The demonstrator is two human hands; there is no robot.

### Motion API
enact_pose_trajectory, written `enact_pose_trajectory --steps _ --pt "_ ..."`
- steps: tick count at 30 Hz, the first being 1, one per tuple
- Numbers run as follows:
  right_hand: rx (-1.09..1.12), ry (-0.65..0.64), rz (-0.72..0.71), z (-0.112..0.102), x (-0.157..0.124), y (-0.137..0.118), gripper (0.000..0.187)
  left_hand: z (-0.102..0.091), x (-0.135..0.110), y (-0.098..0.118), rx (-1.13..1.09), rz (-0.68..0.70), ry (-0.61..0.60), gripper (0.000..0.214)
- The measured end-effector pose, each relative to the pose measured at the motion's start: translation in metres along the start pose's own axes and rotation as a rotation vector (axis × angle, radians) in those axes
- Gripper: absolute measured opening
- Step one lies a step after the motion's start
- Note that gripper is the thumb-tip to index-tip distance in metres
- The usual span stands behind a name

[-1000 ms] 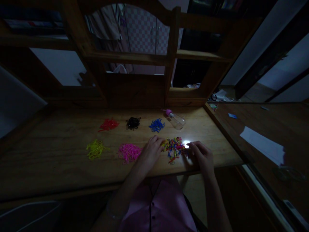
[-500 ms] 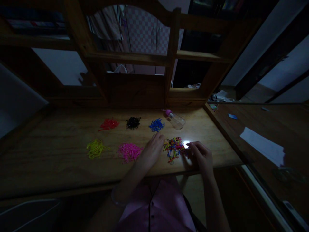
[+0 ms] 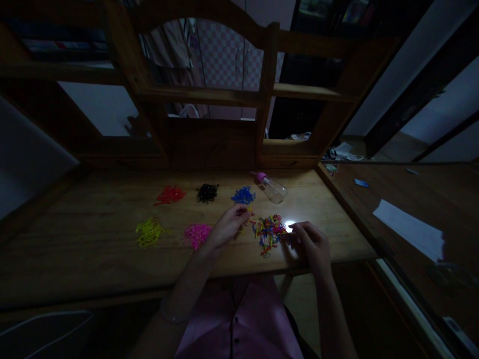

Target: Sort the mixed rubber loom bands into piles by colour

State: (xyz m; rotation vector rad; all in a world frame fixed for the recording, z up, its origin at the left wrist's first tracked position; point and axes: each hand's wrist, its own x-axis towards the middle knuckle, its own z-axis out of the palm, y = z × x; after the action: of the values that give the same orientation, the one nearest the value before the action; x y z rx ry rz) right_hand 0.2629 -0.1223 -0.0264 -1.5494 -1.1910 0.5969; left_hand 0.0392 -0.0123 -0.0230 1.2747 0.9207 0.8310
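I see the left hand (image 3: 230, 224) shifted left off the mixed bands (image 3: 271, 228), right of centre, yellow strands (image 3: 250, 210) now separated at its fingertips; the right hand (image 3: 315, 242) stays beside them. Either grip, I can't tell.

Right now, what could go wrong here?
1. The left hand is close to the pink pile, its wrist overlapping that pile's edge in view; a sideways sweep might scatter pieces.
2. The clear bottle lies on its side near the blue pile; a knock could roll it into those pieces.
3. Dim light, with glare by the right hand, might make colours easy to misread.
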Motion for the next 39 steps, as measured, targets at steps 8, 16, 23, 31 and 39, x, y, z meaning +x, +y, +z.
enact_pose_trajectory --steps 8,16,23,31,39 --pt "0.002 -0.007 -0.004 0.0 0.0 0.004 0.025 -0.001 -0.007 0.006 -0.31 -0.071 0.077 0.029" --pt "0.003 -0.007 -0.013 -0.001 0.001 0.002 0.024 0.005 -0.008 0.001 -0.163 -0.028 0.03 0.027" --pt "-0.003 -0.018 -0.013 -0.001 0.001 -0.004 0.026 0.012 -0.007 -0.003 0.075 0.015 0.105 0.024" --pt "0.027 -0.02 0.003 -0.001 0.001 -0.002 0.025 0.017 -0.003 -0.008 0.16 0.088 0.124 0.016" --pt "0.007 -0.017 -0.008 0.0 0.002 0.001 0.025 0.012 -0.013 0.006 -0.341 -0.071 -0.081 0.02"
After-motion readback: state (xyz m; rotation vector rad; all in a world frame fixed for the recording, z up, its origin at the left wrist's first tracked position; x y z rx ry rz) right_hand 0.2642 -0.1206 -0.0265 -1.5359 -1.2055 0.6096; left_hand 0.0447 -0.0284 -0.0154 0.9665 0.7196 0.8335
